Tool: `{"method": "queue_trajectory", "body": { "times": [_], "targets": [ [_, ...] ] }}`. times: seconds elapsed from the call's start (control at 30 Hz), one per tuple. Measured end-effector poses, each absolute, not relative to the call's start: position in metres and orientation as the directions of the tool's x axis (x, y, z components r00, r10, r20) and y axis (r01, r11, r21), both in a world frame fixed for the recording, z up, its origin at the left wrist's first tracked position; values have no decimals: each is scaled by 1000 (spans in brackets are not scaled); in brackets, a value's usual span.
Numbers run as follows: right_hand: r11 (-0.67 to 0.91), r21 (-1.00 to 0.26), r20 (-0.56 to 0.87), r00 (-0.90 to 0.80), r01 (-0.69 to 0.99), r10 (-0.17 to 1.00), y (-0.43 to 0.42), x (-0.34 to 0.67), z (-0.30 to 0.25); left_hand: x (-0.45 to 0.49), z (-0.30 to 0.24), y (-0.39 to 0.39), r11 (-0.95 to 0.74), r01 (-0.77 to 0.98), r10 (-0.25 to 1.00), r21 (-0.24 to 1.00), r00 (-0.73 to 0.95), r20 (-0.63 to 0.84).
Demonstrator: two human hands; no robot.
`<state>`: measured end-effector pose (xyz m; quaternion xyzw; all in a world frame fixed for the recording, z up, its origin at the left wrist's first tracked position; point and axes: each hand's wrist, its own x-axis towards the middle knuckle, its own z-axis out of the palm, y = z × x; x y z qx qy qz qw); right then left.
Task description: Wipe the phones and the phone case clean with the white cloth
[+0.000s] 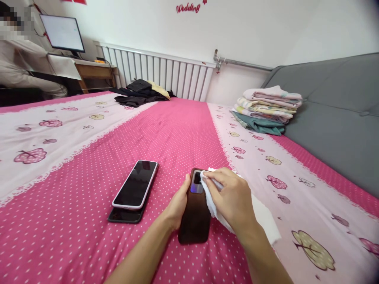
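Note:
A brown-backed phone (pixel 194 215) lies face down on the pink dotted bedsheet (pixel 89 244), camera end away from me. My left hand (pixel 177 205) grips its left edge, thumb along the side. My right hand (pixel 232 199) is closed on a white cloth (pixel 263 215) and presses a fold of it onto the phone's camera block. To the left, a phone with a pink rim (pixel 135 184) lies screen up on top of a black phone (pixel 126 215).
A stack of folded towels and clothes (pixel 268 108) sits at the back right beside a grey headboard (pixel 334 118). Dark clothes (pixel 139 94) lie by the radiator (pixel 166 73). A person (pixel 20 67) sits at a desk with a monitor (pixel 62 33) at the far left.

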<state>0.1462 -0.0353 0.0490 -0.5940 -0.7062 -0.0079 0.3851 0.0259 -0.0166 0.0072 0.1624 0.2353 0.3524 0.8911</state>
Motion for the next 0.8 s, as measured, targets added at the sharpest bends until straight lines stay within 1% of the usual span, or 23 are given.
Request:
{"method": "queue_trajectory", "body": {
  "times": [0.13, 0.27, 0.37, 0.5, 0.57, 0.63, 0.73, 0.8],
  "targets": [
    [301, -438, 512, -40, 847, 858, -36, 146, 50, 25, 5, -16, 704, -535, 699, 467, 636, -327],
    [336, -457, 417, -135, 823, 899, -41, 143, 53, 21, 1, -15, 699, -526, 703, 485, 633, -326],
    [345, -481, 370, -170, 806, 913, -43, 144, 56, 20, 1, -14, 700, -526, 695, 483, 656, -294],
    [371, -516, 365, -194, 772, 911, -45, 151, 62, 20, 0, -11, 688, -564, 695, 457, 692, -194],
    [369, -526, 386, -172, 766, 906, -44, 156, 63, 18, 0, -10, 686, -587, 692, 430, 709, -137],
    [347, -517, 427, -115, 783, 897, -43, 161, 64, 17, 0, -9, 693, -596, 684, 406, 721, -109],
    [273, -480, 484, -8, 833, 875, -40, 166, 64, 14, 0, -8, 703, -588, 677, 400, 726, -122],
    [255, -471, 493, 12, 845, 870, -40, 166, 63, 13, 1, -8, 711, -582, 669, 396, 733, -123]
  ]
}}
